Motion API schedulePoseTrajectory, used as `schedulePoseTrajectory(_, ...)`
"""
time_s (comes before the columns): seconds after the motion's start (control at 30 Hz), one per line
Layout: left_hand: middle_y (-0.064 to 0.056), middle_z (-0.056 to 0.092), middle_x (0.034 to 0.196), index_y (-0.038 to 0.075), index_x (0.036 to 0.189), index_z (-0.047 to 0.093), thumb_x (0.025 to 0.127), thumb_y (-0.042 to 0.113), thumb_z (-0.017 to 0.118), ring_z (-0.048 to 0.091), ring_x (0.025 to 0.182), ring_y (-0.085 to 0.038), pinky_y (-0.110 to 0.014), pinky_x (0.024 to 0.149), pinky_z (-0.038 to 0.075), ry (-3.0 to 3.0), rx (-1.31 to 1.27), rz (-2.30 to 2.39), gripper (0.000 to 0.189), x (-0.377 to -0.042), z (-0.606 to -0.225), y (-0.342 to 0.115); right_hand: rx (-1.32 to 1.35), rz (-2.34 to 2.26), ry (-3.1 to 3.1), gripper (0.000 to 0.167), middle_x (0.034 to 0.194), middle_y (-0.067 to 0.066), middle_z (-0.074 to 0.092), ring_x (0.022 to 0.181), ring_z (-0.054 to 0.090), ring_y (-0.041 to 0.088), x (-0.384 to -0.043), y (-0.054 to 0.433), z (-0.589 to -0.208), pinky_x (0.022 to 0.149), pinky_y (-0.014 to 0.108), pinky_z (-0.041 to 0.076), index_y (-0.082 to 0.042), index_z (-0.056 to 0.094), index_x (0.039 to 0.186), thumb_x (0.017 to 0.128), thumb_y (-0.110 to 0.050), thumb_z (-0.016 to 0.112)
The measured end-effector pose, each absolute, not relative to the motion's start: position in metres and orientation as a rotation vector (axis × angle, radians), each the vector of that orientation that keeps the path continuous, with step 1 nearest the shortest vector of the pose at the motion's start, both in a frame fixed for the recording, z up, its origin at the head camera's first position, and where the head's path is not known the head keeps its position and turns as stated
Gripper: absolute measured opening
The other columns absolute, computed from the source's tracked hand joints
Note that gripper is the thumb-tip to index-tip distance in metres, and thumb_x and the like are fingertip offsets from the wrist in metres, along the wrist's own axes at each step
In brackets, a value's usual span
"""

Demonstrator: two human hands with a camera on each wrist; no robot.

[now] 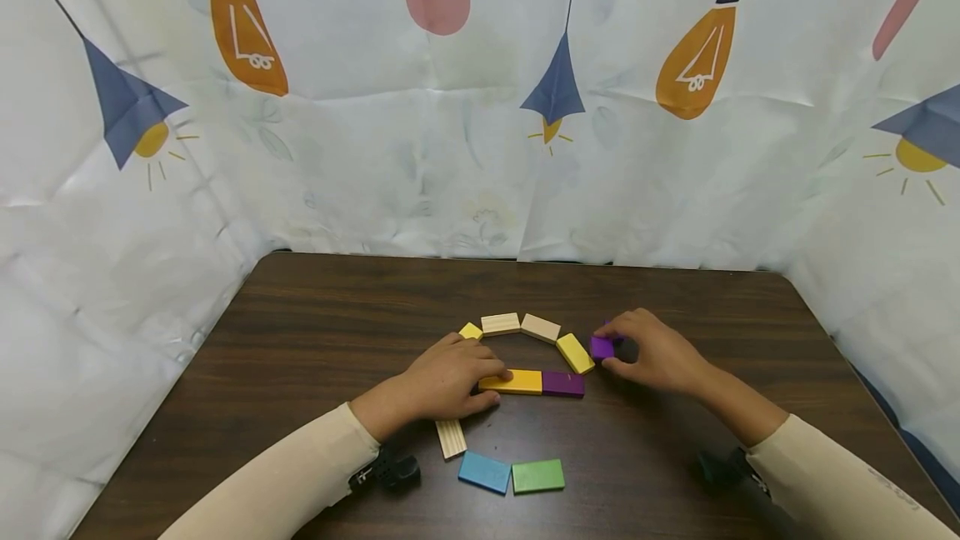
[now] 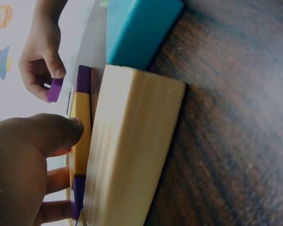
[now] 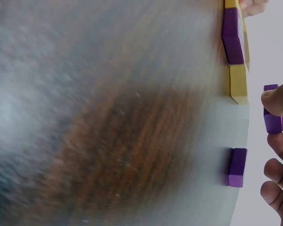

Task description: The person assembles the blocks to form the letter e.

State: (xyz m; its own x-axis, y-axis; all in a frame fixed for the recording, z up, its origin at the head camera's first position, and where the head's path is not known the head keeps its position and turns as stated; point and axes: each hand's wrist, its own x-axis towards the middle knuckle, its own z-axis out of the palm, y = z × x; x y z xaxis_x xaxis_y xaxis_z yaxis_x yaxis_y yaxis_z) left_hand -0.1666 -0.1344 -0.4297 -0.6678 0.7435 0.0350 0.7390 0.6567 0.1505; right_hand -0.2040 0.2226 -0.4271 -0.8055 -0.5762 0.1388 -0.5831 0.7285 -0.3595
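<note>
My left hand (image 1: 450, 377) straddles a row of blocks, its thumb on the near side of a yellow block (image 1: 522, 382) and fingers over and behind it. A purple block (image 1: 562, 384) adjoins that yellow block on the right. In the left wrist view, another purple block (image 2: 78, 197) shows at the yellow one's other end. Between thumb and fingertips, my right hand (image 1: 660, 352) pinches a small purple block (image 3: 273, 123), raised off the table. Below it in the right wrist view lies a separate purple block (image 3: 237, 167).
Around the row curve pale wooden blocks (image 1: 501, 323) and yellow blocks (image 1: 575, 353), partly hidden by the left hand. Nearer me lie a plain wooden block (image 1: 451, 438), a blue block (image 1: 484, 472) and a green block (image 1: 537, 477). The dark table (image 1: 360, 298) meets a printed curtain (image 1: 360, 173) behind.
</note>
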Motion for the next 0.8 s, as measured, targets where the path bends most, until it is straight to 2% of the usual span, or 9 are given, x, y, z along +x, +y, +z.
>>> schedulePoseTrajectory(0.23, 0.007, 0.068, 0.124, 0.027, 0.127, 0.071, 0.099, 0.043, 0.066, 0.06, 0.119, -0.016, -0.045, 0.101, 0.043, 2.824, 1.267, 0.236, 0.032, -0.167, -0.428, -0.134, 1.016, 0.611, -2.867, 0.039, 0.118, -0.003, 0.067, 0.112, 0.058, 0.02, -0.192, 0.222, -0.427, 0.09, 0.044, 0.054, -0.014, 0.074, 0.12, 0.084, -0.022, 0.086)
schedulePoseTrajectory(0.53, 0.007, 0.068, 0.123, 0.027, 0.126, 0.071, 0.099, 0.042, 0.066, 0.06, 0.118, -0.016, -0.046, 0.101, 0.043, 2.822, 1.26, 0.24, 0.032, -0.166, -0.427, -0.135, 1.098, 0.616, -2.828, 0.037, 0.115, -0.01, 0.065, 0.108, 0.056, 0.013, -0.178, 0.216, -0.427, 0.088, 0.039, 0.055, -0.02, 0.074, 0.118, 0.083, -0.024, 0.086)
schedulePoseTrajectory(0.8, 0.007, 0.068, 0.122, 0.027, 0.126, 0.071, 0.099, 0.042, 0.066, 0.06, 0.117, -0.016, -0.045, 0.1, 0.044, 2.821, 1.268, 0.246, 0.031, -0.166, -0.428, -0.135, 1.165, 0.635, -2.787, 0.036, 0.115, -0.012, 0.065, 0.111, 0.058, 0.014, -0.166, 0.212, -0.429, 0.089, 0.04, 0.055, -0.02, 0.074, 0.115, 0.082, -0.023, 0.087)
